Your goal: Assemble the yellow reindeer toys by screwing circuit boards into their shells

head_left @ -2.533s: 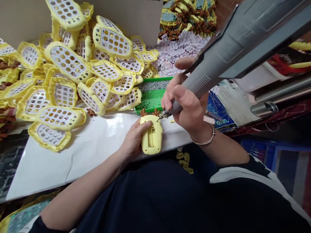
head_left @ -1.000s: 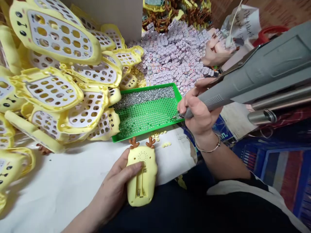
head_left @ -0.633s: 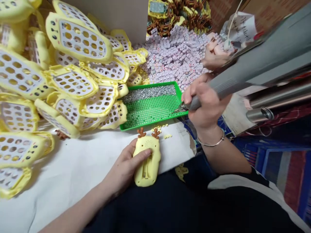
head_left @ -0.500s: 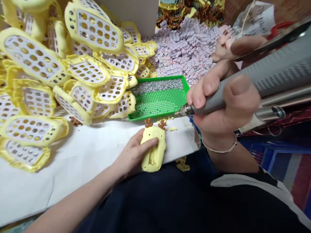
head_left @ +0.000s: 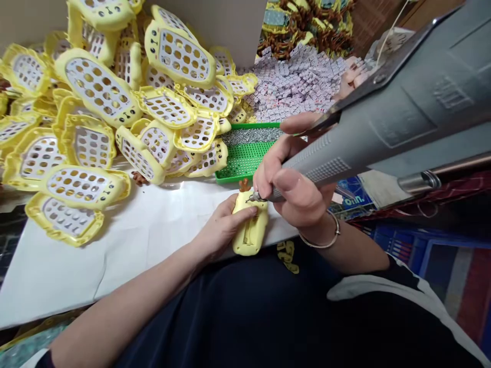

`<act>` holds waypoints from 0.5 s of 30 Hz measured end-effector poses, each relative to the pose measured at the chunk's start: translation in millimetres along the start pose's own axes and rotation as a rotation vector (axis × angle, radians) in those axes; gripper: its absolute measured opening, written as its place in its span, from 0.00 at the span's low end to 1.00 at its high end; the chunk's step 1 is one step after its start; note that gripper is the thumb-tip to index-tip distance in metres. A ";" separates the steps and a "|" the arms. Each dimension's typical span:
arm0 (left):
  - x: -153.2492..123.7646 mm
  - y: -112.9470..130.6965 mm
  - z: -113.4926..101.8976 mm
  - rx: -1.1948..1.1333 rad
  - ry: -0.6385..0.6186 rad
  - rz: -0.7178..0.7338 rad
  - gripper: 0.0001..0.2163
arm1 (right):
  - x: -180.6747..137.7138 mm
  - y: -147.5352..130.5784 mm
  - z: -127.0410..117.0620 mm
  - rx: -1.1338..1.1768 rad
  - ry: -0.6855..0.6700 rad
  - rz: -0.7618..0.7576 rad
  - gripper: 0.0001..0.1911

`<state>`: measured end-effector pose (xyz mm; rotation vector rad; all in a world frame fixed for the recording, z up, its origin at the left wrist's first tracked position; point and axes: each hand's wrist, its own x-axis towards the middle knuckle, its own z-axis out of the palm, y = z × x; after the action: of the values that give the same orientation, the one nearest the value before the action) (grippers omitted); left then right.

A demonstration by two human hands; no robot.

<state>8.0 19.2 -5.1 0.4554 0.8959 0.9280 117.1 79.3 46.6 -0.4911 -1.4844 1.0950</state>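
Observation:
In my left hand (head_left: 224,225) I hold a yellow toy phone (head_left: 245,243), back side up, its long battery recess facing me and a brown antler at its top. The thumb lies across the back of the toy. My right hand (head_left: 295,189) is wrapped round a grey electric screwdriver (head_left: 345,138) with a lever along its top. The screwdriver's tip meets the upper part of the toy's back, near the antlers. One antler is hidden behind my right hand. Just behind the toy stands a green perforated tray (head_left: 245,158) with small silver screws (head_left: 253,135) along its far side.
Yellow toy shells (head_left: 99,92) with white perforated panels are heaped on the left of the white table (head_left: 153,220). White keypad pieces (head_left: 295,82) lie piled at the back, near another person's hand (head_left: 347,79). Yellow bits (head_left: 287,255) rest on my lap.
My right hand has brought the screwdriver left and down, from above the tray's corner onto the toy phone's back. My left hand still holds the toy. The view has shifted slightly.

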 end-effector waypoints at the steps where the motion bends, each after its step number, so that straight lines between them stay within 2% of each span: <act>1: -0.1 -0.1 0.0 -0.001 0.000 -0.005 0.17 | -0.3 0.5 1.0 -0.003 -0.005 0.005 0.17; 8: 1.3 -1.8 -2.0 0.012 0.052 -0.022 0.17 | -8.0 12.5 4.2 0.067 -0.071 0.088 0.12; 12: 0.9 0.1 -1.4 0.047 0.079 -0.018 0.17 | -11.8 25.2 0.1 -0.041 -0.094 0.184 0.18; 15: 0.0 2.2 1.6 0.048 0.085 -0.066 0.18 | -10.0 30.3 -5.5 0.001 -0.142 0.189 0.22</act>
<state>8.2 20.4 -2.8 0.4273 1.0067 0.8723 116.3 87.5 15.3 -0.5725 -1.5848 1.3010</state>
